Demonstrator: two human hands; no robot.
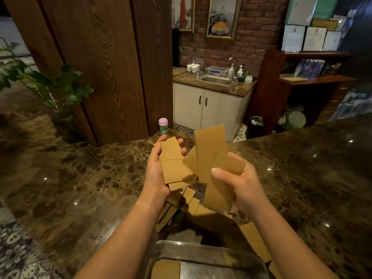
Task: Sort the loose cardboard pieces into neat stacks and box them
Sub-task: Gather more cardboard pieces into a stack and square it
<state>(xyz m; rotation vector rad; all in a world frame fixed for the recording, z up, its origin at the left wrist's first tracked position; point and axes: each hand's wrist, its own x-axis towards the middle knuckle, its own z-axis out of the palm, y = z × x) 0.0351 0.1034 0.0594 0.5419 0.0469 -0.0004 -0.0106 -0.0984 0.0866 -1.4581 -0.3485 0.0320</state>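
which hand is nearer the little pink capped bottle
Left. The left hand, holding cardboard, sits just below the bottle; the right hand is lower and farther right.

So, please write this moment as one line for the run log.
left hand: holds small cardboard stack | right hand: holds fanned cardboard pieces | loose pieces: on counter | clear box: some inside

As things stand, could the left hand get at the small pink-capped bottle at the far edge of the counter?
Probably not yet. The pink-capped bottle stands in the open just beyond the left hand, nothing between them, but that hand's grip is taken up with a stack of cardboard pieces.
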